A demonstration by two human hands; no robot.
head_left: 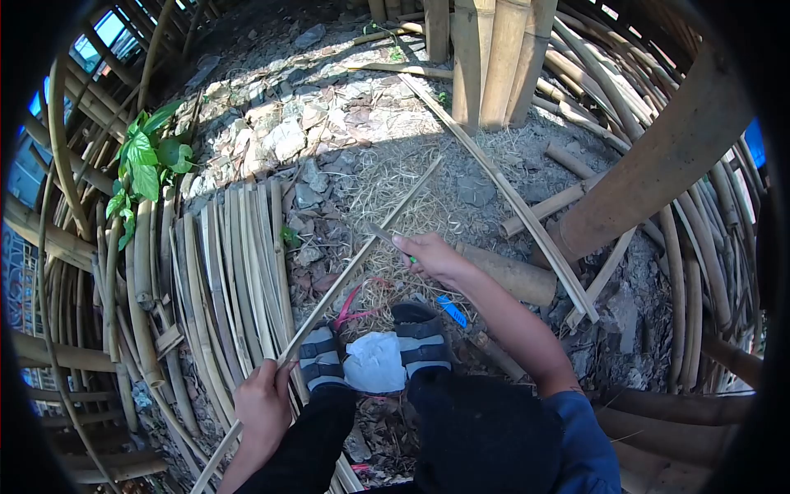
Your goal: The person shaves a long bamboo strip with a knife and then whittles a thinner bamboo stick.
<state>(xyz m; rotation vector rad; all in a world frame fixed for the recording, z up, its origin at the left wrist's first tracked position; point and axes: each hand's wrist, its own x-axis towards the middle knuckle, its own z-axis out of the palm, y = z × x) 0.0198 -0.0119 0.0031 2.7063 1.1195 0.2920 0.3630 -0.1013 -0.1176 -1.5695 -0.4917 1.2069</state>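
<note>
A bamboo strip (333,294) slants above littered ground (514,146), gripped by the curled left hand (263,402); a knife (380,233) is clasped in the right hand (429,255), its blade best held shallow, strokes directed away from the left.

A single wide, round-edged view looks forward and steeply down from the person's head, with the bare left hand (263,405) and bare right hand (428,253) close below and grey, stony ground (284,138) farther ahead.
</note>
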